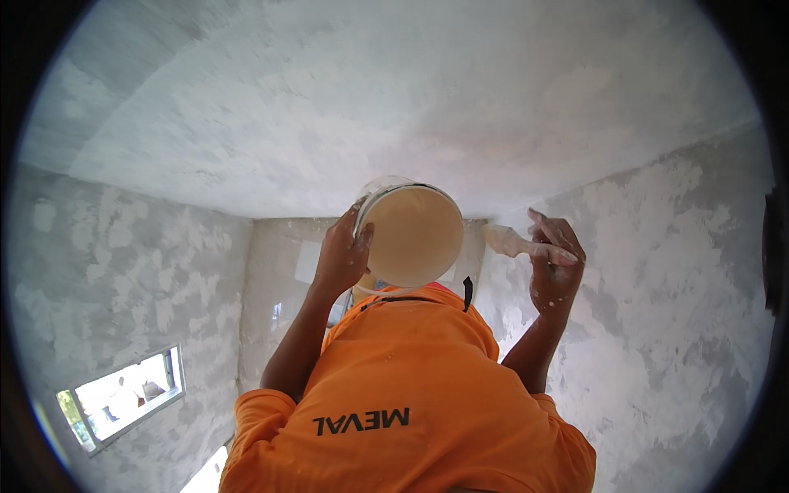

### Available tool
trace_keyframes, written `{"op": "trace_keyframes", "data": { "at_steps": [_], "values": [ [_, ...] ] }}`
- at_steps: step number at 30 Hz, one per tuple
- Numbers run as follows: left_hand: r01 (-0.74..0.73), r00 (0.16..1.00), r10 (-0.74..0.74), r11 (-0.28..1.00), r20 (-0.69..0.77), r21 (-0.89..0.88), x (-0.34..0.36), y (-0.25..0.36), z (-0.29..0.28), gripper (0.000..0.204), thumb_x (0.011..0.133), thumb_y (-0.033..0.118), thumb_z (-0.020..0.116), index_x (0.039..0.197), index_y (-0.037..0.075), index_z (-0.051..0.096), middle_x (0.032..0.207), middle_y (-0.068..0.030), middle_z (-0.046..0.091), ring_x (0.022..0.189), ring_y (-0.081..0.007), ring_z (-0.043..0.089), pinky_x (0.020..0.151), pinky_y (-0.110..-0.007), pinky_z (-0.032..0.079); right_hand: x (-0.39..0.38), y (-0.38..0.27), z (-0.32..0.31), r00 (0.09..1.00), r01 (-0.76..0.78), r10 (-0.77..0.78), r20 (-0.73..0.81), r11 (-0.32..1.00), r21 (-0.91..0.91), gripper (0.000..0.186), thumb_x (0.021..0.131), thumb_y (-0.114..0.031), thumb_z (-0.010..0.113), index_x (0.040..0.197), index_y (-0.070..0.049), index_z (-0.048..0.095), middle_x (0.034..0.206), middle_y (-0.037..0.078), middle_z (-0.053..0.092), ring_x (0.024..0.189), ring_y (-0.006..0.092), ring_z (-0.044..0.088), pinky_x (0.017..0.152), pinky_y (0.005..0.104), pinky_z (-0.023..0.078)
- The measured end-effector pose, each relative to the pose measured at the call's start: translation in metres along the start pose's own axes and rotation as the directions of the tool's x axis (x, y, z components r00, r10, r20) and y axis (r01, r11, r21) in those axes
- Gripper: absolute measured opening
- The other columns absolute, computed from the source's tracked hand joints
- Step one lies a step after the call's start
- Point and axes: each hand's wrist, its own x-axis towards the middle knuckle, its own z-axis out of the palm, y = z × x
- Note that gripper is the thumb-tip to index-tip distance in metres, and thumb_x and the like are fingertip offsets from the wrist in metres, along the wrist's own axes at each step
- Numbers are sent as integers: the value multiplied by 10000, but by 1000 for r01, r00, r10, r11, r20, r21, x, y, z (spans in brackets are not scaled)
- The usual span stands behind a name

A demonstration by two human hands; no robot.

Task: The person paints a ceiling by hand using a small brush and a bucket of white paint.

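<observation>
My left hand [341, 256] grips the side of a round pale bucket [382, 191], with the thumb over its rim. A smooth beige disc [415, 237] fills the bucket's round face; it looks like paint or thin plaster, though I cannot tell which. Its wire handle curves below the rim. To the right, and apart from the bucket, my right hand [559, 275] is closed round the handle of a flat paintbrush [505, 241]. The brush's bristle end points left toward the bucket. White smears and specks mark my right fingers and wrist.
A broad grey surface with whitish patches [394, 99] spans the top. Patchy plastered walls stand at the left [123, 271] and right [657, 304]. A bright window [123, 398] is low on the left. A dark object [772, 251] sits at the far right edge.
</observation>
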Motion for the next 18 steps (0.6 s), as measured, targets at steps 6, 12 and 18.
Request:
{"op": "trace_keyframes", "data": {
  "at_steps": [6, 12, 18],
  "values": [
    [-57, 993, 50, 996, -109, -61, -6, 13, -7, 456, 1019, 82, 543, 1460, -16, 485, 1272, -240, 645, 827, -252, 734, 595, -338, 613, 2, -1, 18, 961, -10, -38, 274, 985, 175, 250, 810, -75, 809, 1019, 46, 742, 1011, 130, 717, 914, 215, 706, 802, 334, 576],
    [-336, 917, 344, 939, -200, 73, 0, -1, 7, 436, 978, 18, 572, 1408, -28, 517, 1372, -257, 592, 1130, -389, 644, 894, -404, 552, -13, 17, 89, 923, 147, -132, 362, 989, -14, 262, 871, -44, 740, 1130, -2, 735, 1108, 173, 712, 994, 348, 710, 860, 405, 584],
    [-362, 904, 391, 915, -173, 181, 7, -12, 10, 445, 994, 16, 572, 1434, 30, 509, 1431, -179, 575, 804, -221, 718, 534, -313, 581, -5, 43, 125, 879, 275, -198, 434, 954, -122, 300, 885, -27, 694, 1182, 8, 716, 1206, 189, 696, 1077, 362, 694, 905, 425, 577]
  ]
}}
